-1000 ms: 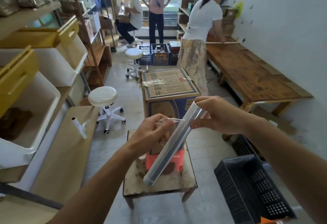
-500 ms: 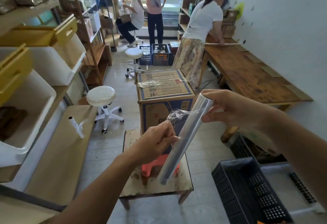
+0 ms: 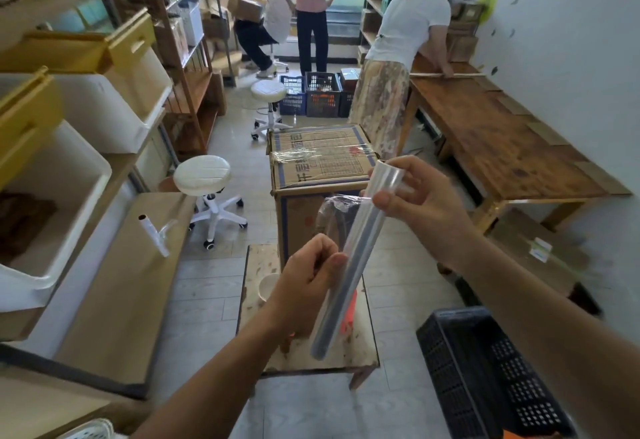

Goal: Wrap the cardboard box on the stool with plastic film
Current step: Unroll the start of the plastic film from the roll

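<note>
Storeroom stool (image 3: 258,265) bears a box (image 3: 322,175), only one film band (image 3: 294,155) wrapped. Left fingers (image 3: 334,262) pinch film (image 3: 334,204); right fingers (image 3: 384,200) grip the roll (image 3: 349,258).

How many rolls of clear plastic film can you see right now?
2. One long clear plastic film roll is held in the right hand, before the brown cardboard box; one small white roll lies on the brown counter at left. Shelves may hide more.

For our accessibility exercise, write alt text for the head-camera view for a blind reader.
A person's right hand grips the top of a tilted plastic film roll while the left hand pinches its loose film, before a cardboard box on a stool.
</note>
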Tool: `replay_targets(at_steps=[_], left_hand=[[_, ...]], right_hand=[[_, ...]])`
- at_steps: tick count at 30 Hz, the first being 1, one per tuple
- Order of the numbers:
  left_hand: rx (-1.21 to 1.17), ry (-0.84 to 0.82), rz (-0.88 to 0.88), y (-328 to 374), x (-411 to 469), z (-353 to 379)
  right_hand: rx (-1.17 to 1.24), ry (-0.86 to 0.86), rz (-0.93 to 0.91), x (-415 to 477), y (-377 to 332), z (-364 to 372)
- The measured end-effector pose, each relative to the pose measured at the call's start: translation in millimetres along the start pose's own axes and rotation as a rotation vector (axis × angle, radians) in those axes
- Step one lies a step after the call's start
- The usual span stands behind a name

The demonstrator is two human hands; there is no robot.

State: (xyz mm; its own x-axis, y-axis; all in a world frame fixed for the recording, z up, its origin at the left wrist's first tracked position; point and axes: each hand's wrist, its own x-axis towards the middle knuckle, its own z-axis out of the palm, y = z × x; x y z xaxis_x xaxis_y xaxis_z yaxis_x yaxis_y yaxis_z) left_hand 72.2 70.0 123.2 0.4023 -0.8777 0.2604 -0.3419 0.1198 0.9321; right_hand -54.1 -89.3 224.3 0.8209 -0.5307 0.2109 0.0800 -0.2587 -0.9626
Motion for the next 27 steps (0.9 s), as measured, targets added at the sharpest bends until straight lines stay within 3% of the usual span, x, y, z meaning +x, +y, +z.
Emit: replay_targets(at_steps=[3, 9, 15, 20, 27], left_hand=[[-0.085, 0.070, -0.020, 1, -4, 2], [-0.114, -0.092, -0.088, -4, -8, -19], [0.087, -0.266, -0.112, -3, -7, -31], [0.057, -0.047, -0.054, -11, -19, -14], [0.009, -0.073, -0.095, -19, -26, -2]], right_hand=[[0.056, -0.029, 0.005, 2, 9, 17], [0.083, -0.233, -0.020, 15, 9, 6], [0.138, -0.327, -0.065, 20, 7, -1], [0.151, -0.261, -0.088, 23, 0, -3], [0.262, -0.273, -0.054, 25, -3, -15]])
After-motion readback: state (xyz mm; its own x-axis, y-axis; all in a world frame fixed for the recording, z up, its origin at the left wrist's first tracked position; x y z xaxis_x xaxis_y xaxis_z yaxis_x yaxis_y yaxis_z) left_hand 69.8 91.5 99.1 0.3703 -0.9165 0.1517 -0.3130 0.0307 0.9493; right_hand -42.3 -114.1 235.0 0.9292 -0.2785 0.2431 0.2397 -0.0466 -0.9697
